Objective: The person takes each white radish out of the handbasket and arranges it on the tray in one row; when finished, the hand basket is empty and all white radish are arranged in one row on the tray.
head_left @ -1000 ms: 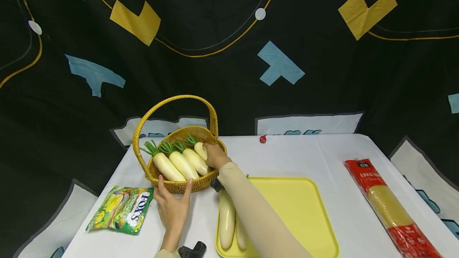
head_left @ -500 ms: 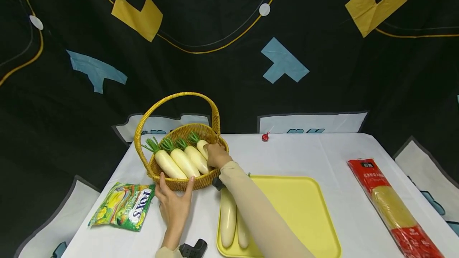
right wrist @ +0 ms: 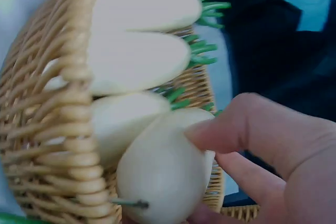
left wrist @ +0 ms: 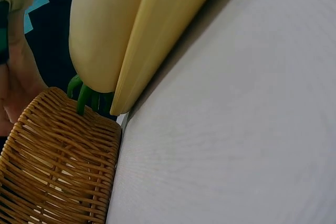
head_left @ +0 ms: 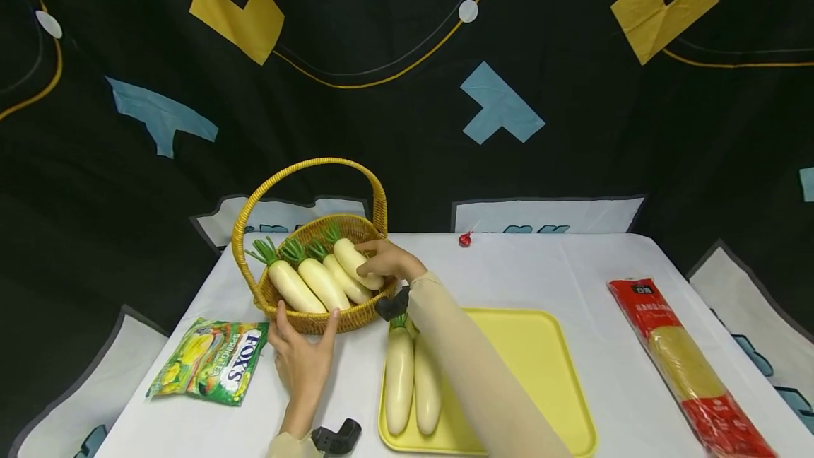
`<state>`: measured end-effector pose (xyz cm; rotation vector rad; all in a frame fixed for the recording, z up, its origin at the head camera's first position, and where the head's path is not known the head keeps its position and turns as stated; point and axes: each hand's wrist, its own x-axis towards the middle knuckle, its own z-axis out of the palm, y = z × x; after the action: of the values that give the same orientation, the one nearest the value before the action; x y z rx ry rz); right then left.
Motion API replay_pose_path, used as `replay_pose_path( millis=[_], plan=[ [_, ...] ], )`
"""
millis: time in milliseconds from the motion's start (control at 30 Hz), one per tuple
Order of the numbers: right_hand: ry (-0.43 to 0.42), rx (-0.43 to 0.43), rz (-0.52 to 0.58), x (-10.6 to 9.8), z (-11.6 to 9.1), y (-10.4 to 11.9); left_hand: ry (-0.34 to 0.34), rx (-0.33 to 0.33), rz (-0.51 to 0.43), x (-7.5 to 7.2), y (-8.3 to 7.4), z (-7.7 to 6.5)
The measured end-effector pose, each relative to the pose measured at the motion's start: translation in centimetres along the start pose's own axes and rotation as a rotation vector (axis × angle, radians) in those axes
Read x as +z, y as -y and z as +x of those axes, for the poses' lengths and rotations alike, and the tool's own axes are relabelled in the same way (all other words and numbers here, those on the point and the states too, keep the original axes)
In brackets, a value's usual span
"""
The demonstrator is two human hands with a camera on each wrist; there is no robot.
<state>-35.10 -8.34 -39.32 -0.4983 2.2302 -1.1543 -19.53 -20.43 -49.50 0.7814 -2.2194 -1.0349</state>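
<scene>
Several white radishes with green tops lie in a yellow wicker basket (head_left: 359, 318) that has a tall hoop handle. At the basket's right side, my right hand (head_left: 396, 261) holds the rightmost radish (head_left: 353, 260). In the right wrist view my thumb lies over this radish (right wrist: 163, 166), with other fingers partly hidden behind it. My left hand (head_left: 302, 362) rests against the basket's front, thumb and fingers spread along the wall. The left wrist view shows the wicker basket (left wrist: 63, 156) but not the left fingers.
A yellow tray (head_left: 521, 373) in front of the basket bears two more white radishes (head_left: 399, 380) at its left. A green Fox's candy bag (head_left: 213, 360) lies left, a long red-and-yellow packet (head_left: 689, 366) right. A small red lollipop (head_left: 465, 239) sits at the back edge.
My right hand has risen slightly and shifted right, and its radish now lies higher, overlapping its neighbour. The left hand stays at the basket's front. More of the tray's radishes shows.
</scene>
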Motion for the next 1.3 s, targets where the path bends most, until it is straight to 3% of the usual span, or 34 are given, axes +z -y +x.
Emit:
replay_pose_path(
  millis=[233, 500, 733, 967, 1300],
  plan=[
    [0.137, -0.004, 0.282, -1.3, -0.7, -0.4, 0.028, -0.015, 0.003, 0.0, -0.2, 0.1],
    [0.249, -0.103, 0.578, -2.0, -2.7, -2.0, 0.032, -0.021, 0.015, 0.0, -0.1, 0.0],
    [0.217, -0.173, 0.676, -3.1, -6.1, -4.1, 0.035, -0.026, 0.012, 0.0, -0.1, 0.1],
    [0.203, -0.235, 0.778, -3.9, -10.7, -7.9, 0.032, -0.018, 0.001, 0.2, -0.1, 0.1],
    [0.024, -0.202, 0.736, -2.7, -16.8, -14.0, 0.046, -0.023, 0.005, 0.2, 0.0, 0.1]
  ],
)
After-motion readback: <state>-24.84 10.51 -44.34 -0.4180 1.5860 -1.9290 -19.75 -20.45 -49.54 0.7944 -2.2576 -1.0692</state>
